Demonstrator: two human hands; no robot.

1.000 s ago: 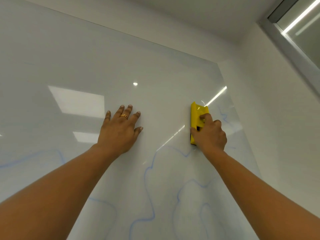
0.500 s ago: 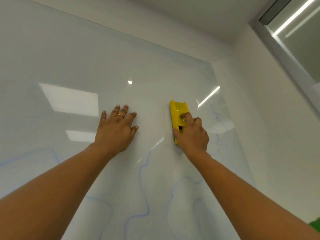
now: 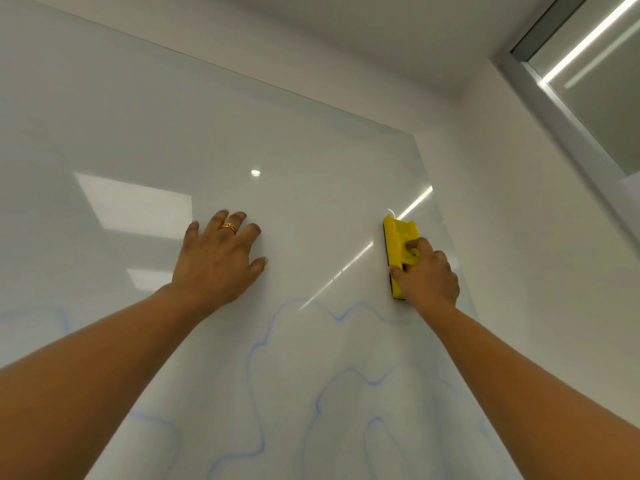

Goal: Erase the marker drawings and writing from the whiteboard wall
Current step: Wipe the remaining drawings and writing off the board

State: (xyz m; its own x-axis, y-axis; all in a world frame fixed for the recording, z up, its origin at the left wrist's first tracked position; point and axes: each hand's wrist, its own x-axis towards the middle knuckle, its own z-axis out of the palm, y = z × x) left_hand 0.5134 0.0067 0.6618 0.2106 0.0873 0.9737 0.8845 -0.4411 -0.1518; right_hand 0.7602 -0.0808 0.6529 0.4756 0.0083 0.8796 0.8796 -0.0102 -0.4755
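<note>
The glossy whiteboard wall (image 3: 311, 150) fills most of the view. Faint blue marker lines (image 3: 256, 344) wander over its lower half, with another trace at the far left (image 3: 52, 313). My right hand (image 3: 427, 278) grips a yellow eraser (image 3: 398, 244) with a dark pad, pressed upright against the board near its right edge, just above a blue wavy line. My left hand (image 3: 216, 261) lies flat on the board with fingers spread, a gold ring on one finger. It holds nothing.
The board ends at a vertical edge on the right, where a plain white side wall (image 3: 519, 271) begins. A window with a grey frame (image 3: 571, 140) sits high on that wall. Ceiling lights reflect off the board.
My right hand slid the eraser left across the board, then back right to near the board's right edge. The left hand stayed flat in place.
</note>
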